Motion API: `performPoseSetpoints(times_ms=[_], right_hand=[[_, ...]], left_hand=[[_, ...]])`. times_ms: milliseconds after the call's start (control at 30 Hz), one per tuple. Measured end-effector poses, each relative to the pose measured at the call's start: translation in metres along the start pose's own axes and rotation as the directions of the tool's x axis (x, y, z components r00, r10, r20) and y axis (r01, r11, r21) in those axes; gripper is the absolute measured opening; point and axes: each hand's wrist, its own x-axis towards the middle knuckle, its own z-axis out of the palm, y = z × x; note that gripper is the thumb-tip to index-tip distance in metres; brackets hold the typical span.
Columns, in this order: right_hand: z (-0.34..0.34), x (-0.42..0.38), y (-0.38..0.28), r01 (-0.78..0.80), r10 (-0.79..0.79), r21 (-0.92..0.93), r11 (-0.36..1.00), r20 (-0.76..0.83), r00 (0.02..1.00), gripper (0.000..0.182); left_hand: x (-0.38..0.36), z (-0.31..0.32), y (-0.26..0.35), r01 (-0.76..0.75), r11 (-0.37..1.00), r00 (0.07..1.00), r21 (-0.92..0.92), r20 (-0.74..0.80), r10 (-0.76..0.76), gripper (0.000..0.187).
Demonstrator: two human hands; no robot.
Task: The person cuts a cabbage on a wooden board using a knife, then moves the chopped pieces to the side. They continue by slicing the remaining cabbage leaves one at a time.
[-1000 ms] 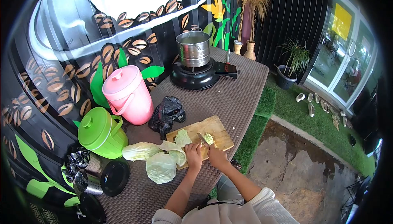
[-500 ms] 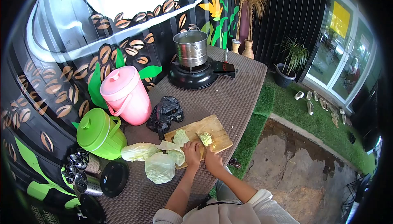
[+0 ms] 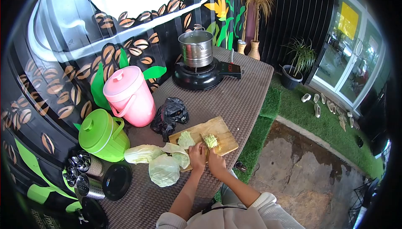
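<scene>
On a wooden cutting board point(image 3: 228, 140), my right hand point(image 3: 217, 164) is closed around the handle of a knife point(image 3: 204, 138), whose blade is mostly hidden. My left hand point(image 3: 197, 157) is pressed down just left of the knife, fingers curled over cabbage that they largely cover. Shredded cabbage point(image 3: 210, 140) lies in a small heap to the right of the blade. A loose cabbage leaf point(image 3: 185, 139) rests on the board above my left hand. More cabbage leaves point(image 3: 143, 154) and a large rounded piece of cabbage point(image 3: 163, 170) lie left of the board.
Behind the board are a crumpled black plastic bag point(image 3: 171, 116), a pink lidded jug point(image 3: 130, 97) and a green lidded jug point(image 3: 104, 137). A metal pot point(image 3: 196, 53) stands on a portable stove point(image 3: 197, 77). A black plate point(image 3: 117, 182) and cutlery holders point(image 3: 90, 187) are at left.
My hands stay at nearly the same spot on the board, with only a slight shift of the fingers and knife. Nothing is visibly taken up or let go.
</scene>
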Motion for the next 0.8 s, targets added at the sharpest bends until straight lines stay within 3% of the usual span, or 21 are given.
performPoseSetpoints(times_ms=[67,200,267,300,367,500,667,800], right_hand=[[-0.003,0.013,0.007,0.030,-0.033,0.152,0.988,0.023,0.999,0.022],[-0.034,0.015,0.021,0.011,-0.045,0.280,0.960,0.118,0.992,0.029],[-0.033,0.019,0.043,0.098,-0.141,0.397,0.912,0.079,0.987,0.030],[-0.036,0.016,0.051,0.098,-0.139,0.394,0.914,0.077,0.987,0.030],[-0.039,0.008,0.066,0.099,-0.066,0.475,0.874,-0.086,0.994,0.030],[-0.036,0.000,0.083,0.042,-0.003,0.449,0.892,-0.087,0.996,0.030],[-0.037,-0.012,0.077,0.014,0.005,0.361,0.932,-0.050,0.999,0.028],[-0.042,-0.012,0.079,0.002,-0.004,0.324,0.946,0.007,1.000,0.028]], left_hand=[[-0.002,-0.002,0.003,-0.006,0.996,1.000,-0.085,-0.005,0.005,0.020],[-0.003,0.000,-0.006,-0.030,0.995,0.999,-0.095,0.040,0.034,0.023],[-0.002,0.001,-0.006,-0.125,0.991,0.988,-0.039,0.081,0.128,0.025],[-0.001,-0.001,-0.004,-0.127,0.991,0.988,-0.044,0.080,0.130,0.025],[0.000,-0.005,0.004,-0.209,0.976,0.971,-0.061,0.106,0.214,0.022],[-0.004,-0.010,0.028,-0.329,0.942,0.944,0.071,0.060,0.325,0.018],[-0.012,0.011,0.046,-0.166,0.978,0.985,0.124,0.074,0.158,0.013],[-0.016,0.026,0.036,-0.183,0.976,0.983,0.116,0.047,0.179,0.010]])
